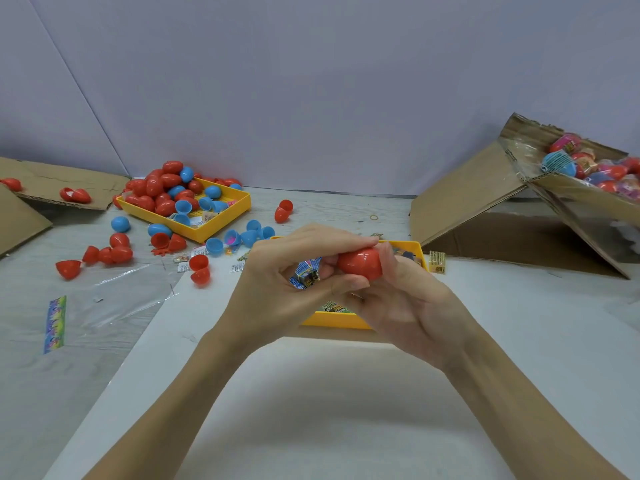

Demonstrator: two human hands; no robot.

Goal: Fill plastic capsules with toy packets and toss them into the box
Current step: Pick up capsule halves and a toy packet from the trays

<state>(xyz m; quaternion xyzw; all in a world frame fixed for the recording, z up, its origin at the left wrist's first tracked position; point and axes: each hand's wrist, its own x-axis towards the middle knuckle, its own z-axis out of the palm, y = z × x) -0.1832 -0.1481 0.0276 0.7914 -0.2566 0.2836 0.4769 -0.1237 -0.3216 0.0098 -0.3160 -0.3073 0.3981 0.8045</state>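
Note:
Both hands meet at the middle of the table around a red capsule [360, 263]. My right hand [398, 299] grips the capsule from the right and below. My left hand [287, 271] pinches its left end with thumb and fingers. A blue printed toy packet [306, 273] shows in my left palm behind the capsule. Under the hands lies a yellow tray [332, 320] with more packets, mostly hidden. The cardboard box [540, 209] at the right leans open and holds several filled capsules [588, 168].
A second yellow tray [221, 220] at the back left is heaped with red and blue capsule halves. More halves [110, 252] and packets lie scattered on the table around it. Flattened cardboard [62, 188] lies far left. A colourful strip [55, 323] rests at the left.

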